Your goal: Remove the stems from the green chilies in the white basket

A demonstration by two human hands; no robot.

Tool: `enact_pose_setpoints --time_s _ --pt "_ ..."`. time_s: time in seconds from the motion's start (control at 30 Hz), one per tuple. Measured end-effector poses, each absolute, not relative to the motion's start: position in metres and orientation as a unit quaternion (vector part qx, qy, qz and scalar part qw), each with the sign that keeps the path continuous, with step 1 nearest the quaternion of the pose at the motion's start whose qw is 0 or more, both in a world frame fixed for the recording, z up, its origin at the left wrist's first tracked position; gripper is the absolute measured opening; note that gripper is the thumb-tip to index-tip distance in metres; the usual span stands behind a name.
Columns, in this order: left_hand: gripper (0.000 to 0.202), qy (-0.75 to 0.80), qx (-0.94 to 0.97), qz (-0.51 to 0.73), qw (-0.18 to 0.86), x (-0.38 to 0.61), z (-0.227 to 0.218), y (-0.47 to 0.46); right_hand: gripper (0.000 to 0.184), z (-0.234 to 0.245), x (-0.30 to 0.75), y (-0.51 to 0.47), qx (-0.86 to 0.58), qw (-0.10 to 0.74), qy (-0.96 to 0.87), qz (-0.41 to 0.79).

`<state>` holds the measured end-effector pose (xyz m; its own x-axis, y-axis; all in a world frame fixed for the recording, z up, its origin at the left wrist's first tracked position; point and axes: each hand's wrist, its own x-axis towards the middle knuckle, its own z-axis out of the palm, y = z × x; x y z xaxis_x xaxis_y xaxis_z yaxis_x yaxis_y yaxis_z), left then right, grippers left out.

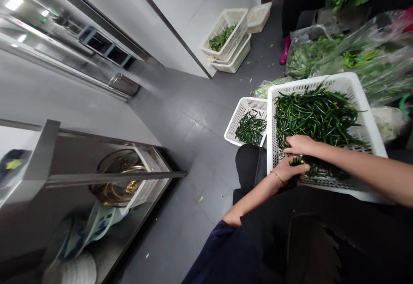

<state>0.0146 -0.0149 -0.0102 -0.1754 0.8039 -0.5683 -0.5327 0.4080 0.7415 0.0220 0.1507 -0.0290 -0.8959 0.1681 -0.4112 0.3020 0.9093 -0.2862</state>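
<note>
A: Item 1, green peppers. Loc.?
B: Main pile just beyond R hand, in lg. white crate. 2nd lot in sm. white basket, left of both hands, past crate rim.
A: Hands, qty 2. Cond.?
B: L hand: nearer the body, palm up, curled round a few peppers; exact no. hidden. R hand: just beyond L, fingers bent in at pile's edge; can't tell if they pinch a pepper.
A: Handling notes, pls.
B: My view: keep L grip light, no crushing; R fingertips take 1 or 2 pcs. at a time, by the ends; both hands low over crate so drops land inside.
A: Counts?
B: Peppers: too many, n/a. Lg. crate, 1. Sm. basket, 1. Stacked baskets, far ahead-left of hands: 2 min. White tub, just beside stack: 1. Bags of greens, beyond R hand, past crate: 2 approx., overlap hides exact no. Pink boot, far beyond R hand: 1. Bracelet, L wrist: 1.
</note>
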Motion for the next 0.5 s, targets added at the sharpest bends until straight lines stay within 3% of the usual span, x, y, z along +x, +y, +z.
enact_pose_setpoints --time_s 0.13,0.37,0.5 --pt "0.049 0.57 0.16 0.542 0.597 0.017 -0.006 -0.02 0.053 -0.051 -0.01 0.125 0.264 0.218 0.898 -0.276" --pt "0.037 0.569 0.034 0.634 0.523 0.014 -0.013 -0.013 0.029 -0.057 0.015 0.14 0.277 0.201 0.85 -0.4" --pt "0.034 0.55 -0.017 0.676 0.49 0.013 -0.019 -0.006 0.025 -0.049 0.066 0.167 0.32 0.166 0.72 -0.593"
